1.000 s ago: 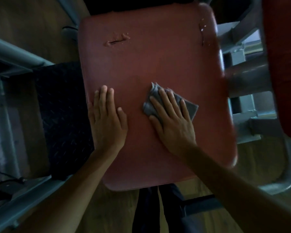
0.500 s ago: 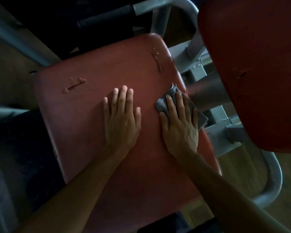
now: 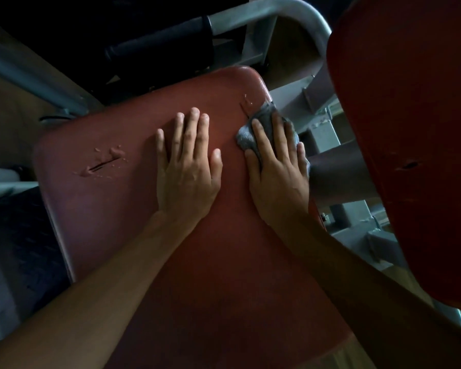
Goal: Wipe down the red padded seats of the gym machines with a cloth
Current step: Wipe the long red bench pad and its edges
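Note:
A red padded seat (image 3: pixel 133 235) fills the middle of the view, with a torn slit on its left part and a smaller tear near its far right corner. My left hand (image 3: pixel 188 169) lies flat on the seat, fingers spread, holding nothing. My right hand (image 3: pixel 277 171) presses a crumpled grey cloth (image 3: pixel 264 126) onto the seat's far right edge, just beside the smaller tear. A second red pad (image 3: pixel 410 129) stands upright at the right.
Grey metal frame tubes (image 3: pixel 277 12) and brackets surround the seat at the back and right. A black foam-covered handle (image 3: pixel 160 43) lies behind the seat. A dark checker-plate footrest (image 3: pixel 19 249) sits at the left. Wooden floor shows between the frame parts.
My right hand has slid the cloth from the seat's middle toward the far right edge and corner. My left hand has shifted rightward toward the seat's centre. The view has swung right.

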`<control>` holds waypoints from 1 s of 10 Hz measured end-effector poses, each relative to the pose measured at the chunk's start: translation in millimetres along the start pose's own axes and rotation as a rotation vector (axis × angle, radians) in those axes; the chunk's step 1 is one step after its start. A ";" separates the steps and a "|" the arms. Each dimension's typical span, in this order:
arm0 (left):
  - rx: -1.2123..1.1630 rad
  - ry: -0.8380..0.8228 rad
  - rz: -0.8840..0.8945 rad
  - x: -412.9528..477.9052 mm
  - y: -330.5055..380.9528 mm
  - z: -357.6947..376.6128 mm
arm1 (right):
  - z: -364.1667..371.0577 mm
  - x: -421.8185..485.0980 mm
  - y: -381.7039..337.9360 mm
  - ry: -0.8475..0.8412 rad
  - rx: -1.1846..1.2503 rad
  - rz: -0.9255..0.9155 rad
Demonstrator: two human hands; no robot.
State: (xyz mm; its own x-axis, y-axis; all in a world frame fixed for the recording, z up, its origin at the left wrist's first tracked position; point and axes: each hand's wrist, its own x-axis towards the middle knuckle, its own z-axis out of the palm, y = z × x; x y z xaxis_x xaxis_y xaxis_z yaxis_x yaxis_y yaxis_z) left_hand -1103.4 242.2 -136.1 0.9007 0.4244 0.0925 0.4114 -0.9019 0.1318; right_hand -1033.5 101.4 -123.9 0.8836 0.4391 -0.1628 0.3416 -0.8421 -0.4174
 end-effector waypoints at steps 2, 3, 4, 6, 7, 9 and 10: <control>0.013 0.004 -0.008 -1.6 2.2 -1.4 | -3.2 -35.7 20.0 0.009 -0.064 -0.131; 0.006 0.002 -0.005 -1.9 2.8 -0.5 | -3.5 3.2 5.2 -0.043 -0.030 -0.074; 0.006 0.007 -0.014 -1.8 2.0 -0.2 | -3.5 -3.8 5.1 -0.011 -0.009 -0.054; -0.007 0.004 -0.017 -1.1 2.2 -0.2 | -5.6 0.7 3.7 -0.032 -0.029 -0.075; -0.016 -0.009 -0.012 -2.5 0.6 0.0 | -3.8 32.8 -14.9 -0.025 0.028 -0.046; -0.013 0.005 -0.020 -0.5 2.2 -1.6 | -5.4 -12.7 0.0 -0.029 -0.030 -0.050; -0.027 -0.013 -0.010 -1.4 1.2 -2.3 | -4.0 37.2 -16.8 -0.022 -0.015 -0.052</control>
State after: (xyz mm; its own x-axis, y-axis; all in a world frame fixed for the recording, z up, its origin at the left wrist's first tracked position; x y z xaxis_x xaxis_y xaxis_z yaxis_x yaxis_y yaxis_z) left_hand -1104.5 240.8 -133.9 0.8986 0.4318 0.0783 0.4163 -0.8952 0.1594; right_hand -1005.2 130.7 -119.4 0.8573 0.4891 -0.1608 0.3919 -0.8224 -0.4124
